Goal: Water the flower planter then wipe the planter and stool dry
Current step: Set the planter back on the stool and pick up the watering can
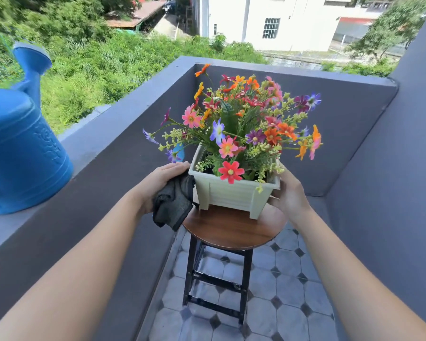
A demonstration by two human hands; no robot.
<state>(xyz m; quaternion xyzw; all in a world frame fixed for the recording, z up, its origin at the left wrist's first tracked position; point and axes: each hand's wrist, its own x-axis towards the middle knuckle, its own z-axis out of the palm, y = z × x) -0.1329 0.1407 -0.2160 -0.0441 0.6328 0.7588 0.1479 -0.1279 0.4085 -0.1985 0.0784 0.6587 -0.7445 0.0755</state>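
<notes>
Since the blue watering can (17, 148) stands upright on the balcony ledge (89, 141) at your far left, well apart from both hands, the watering looks finished and you seem to be in the drying step. Your left hand (158, 183) has its grip curled closed around a dark cloth (174, 203), which is bunched and pressed against the left wall of the pale green planter (229, 193); part of the cloth hangs below the hand beside the stool's edge. That planter sits on the round wooden stool (231, 232), toward the seat's far side, with the flowers (244, 121) spreading wide above it. Your right hand (289, 193) lies against the planter's right wall with fingers spread fairly open and nothing enclosed, probably bracing the planter so the wiping push from the left does not slide it off the seat.
</notes>
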